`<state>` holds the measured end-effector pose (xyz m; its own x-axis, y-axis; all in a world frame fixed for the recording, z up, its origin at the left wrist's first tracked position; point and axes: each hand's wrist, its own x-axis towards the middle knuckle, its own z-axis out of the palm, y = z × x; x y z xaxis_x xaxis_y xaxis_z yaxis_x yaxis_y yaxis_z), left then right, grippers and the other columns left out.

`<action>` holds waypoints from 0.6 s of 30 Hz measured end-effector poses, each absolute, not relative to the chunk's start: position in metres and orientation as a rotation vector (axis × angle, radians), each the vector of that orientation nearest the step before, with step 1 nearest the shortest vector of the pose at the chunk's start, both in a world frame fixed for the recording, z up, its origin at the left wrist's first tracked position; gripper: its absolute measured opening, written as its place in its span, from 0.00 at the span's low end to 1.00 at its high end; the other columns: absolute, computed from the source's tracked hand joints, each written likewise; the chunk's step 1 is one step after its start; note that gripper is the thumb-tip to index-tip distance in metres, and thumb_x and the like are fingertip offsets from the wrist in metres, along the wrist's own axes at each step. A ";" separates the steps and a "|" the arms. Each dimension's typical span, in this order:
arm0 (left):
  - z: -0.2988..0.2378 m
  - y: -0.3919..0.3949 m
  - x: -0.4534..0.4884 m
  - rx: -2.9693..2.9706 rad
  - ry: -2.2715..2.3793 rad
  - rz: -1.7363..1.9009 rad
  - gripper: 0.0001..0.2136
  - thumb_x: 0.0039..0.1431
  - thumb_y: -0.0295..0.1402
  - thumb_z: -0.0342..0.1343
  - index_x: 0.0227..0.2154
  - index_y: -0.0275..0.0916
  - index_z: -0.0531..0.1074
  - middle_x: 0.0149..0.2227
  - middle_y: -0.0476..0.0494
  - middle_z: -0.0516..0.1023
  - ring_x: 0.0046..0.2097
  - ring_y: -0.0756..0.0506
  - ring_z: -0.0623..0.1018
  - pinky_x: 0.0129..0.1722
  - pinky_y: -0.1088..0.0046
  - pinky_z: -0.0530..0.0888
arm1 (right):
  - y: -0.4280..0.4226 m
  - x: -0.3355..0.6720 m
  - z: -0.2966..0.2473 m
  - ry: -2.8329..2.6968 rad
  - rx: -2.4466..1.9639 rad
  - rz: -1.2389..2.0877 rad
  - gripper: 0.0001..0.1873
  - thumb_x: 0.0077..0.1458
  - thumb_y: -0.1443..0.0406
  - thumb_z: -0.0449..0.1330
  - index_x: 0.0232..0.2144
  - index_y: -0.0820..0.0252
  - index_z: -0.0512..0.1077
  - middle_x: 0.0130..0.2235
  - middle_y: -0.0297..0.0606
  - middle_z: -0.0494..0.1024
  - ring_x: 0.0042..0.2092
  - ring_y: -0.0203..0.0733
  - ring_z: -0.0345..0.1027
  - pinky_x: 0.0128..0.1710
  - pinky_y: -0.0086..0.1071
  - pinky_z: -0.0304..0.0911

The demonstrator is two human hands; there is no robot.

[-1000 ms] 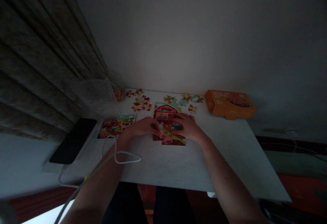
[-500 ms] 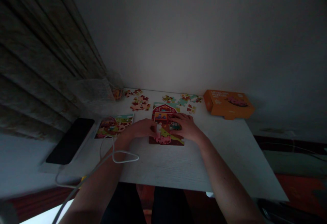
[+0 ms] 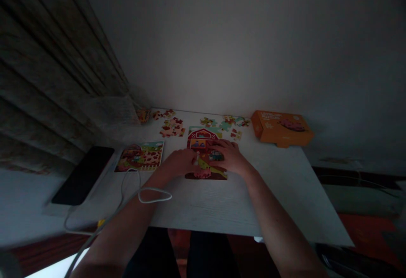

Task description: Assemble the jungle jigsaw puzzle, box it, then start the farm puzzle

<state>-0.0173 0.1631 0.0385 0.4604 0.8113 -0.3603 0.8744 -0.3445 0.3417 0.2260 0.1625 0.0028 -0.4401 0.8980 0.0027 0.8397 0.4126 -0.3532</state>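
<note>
Well, the left hand [image 3: 179, 163] and right hand [image 3: 229, 156] curve over a farm jigsaw [image 3: 203, 139], grip unclear, near a closed orange box [image 3: 281, 128].

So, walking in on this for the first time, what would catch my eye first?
The bright farm jigsaw puzzle with its red barn, mid-table, stands out most, with the left hand and right hand resting on it. Beyond it to the right sits an orange cardboard box, and to its left lies a colourful farm picture card.

desk [image 3: 203, 210]: puzzle [image 3: 203, 139] center | picture card [image 3: 139, 156] left | box [image 3: 281, 128] right | loose pieces [image 3: 172, 127] behind
</note>
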 end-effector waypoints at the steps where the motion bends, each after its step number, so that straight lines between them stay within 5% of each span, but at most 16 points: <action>1: 0.040 0.163 -0.018 2.228 1.402 -0.177 0.21 0.55 0.57 0.59 0.31 0.42 0.73 0.35 0.43 0.78 0.37 0.39 0.78 0.33 0.66 0.67 | 0.162 0.226 0.003 -2.471 -1.541 0.453 0.29 0.57 0.50 0.68 0.60 0.42 0.74 0.66 0.38 0.70 0.66 0.59 0.59 0.61 0.53 0.55; 18: 0.049 0.159 -0.017 2.186 1.364 -0.245 0.12 0.59 0.46 0.60 0.31 0.43 0.75 0.33 0.45 0.80 0.37 0.41 0.79 0.35 0.67 0.71 | 0.161 0.223 0.004 -2.449 -1.541 0.488 0.31 0.56 0.49 0.69 0.61 0.45 0.74 0.67 0.43 0.69 0.67 0.58 0.59 0.64 0.55 0.53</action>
